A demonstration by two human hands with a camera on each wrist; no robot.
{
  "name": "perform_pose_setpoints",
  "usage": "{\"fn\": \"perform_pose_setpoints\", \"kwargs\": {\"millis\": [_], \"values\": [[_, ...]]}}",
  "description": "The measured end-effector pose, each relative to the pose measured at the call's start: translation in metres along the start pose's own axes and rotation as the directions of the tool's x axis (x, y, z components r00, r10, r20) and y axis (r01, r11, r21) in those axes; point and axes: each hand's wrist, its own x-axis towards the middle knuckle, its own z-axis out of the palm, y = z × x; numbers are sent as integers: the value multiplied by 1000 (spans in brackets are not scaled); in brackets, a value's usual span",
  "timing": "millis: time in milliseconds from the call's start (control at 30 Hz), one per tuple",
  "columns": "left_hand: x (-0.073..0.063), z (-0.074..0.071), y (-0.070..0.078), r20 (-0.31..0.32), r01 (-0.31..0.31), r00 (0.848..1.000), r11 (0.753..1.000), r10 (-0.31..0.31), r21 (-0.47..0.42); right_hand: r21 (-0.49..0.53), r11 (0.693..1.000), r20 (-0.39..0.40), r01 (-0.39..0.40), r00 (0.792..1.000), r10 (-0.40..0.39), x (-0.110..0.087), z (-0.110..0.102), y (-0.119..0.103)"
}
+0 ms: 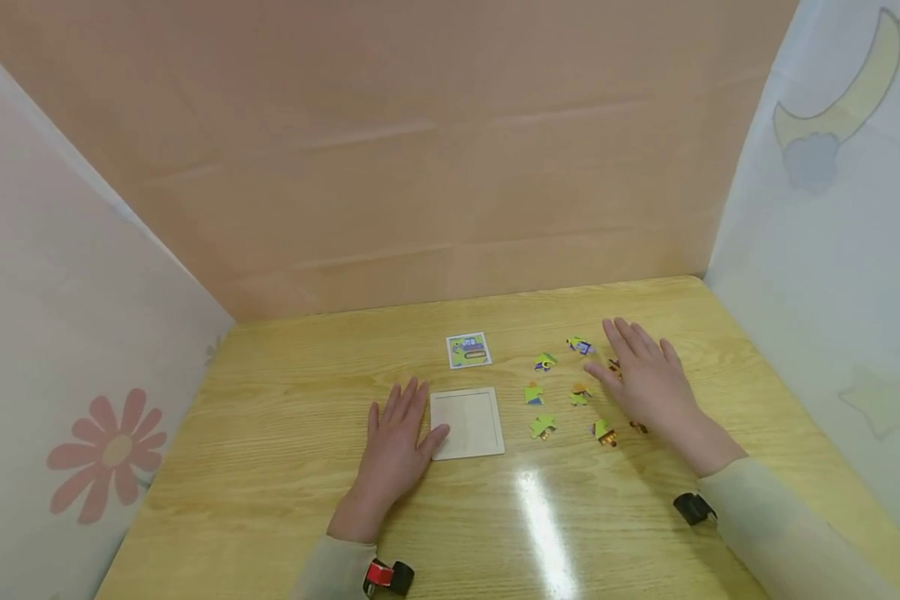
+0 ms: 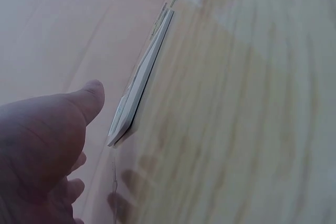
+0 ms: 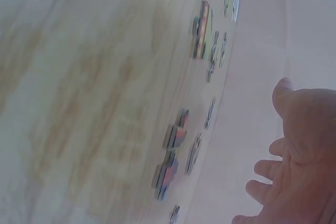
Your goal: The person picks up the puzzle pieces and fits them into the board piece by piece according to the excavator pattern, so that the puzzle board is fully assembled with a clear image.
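Observation:
My left hand hovers at the left side of a shallow white square puzzle tray, fingers straight and thumb overlapping the tray's edge in the head view. In the left wrist view, a gap shows between the thumb and the tray. Over the right part of the loose jigsaw pieces, my right hand is spread with nothing in it, partly hiding some brown pieces. Green pieces lie between the tray and this hand. From the right wrist, several pieces appear flat on the table, apart from the fingers.
Behind the tray lies a small square picture card with a green and purple print. The wooden table meets a peach cloth wall at the back. Pale printed cloths stand at both sides. Dark wrist straps sit at the cuffs.

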Motion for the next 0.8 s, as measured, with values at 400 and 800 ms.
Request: {"fn": "perform_pose_setpoints", "kwargs": {"millis": [400,800], "values": [[0,4,3,3,-26,1000,998,26,-48,-17,1000,-10,-4,1000,4,2,-9,11],[-1,3,-7,55,-72,996,995,76,-66,20,1000,-2,-2,1000,2,-2,-14,25]]}}
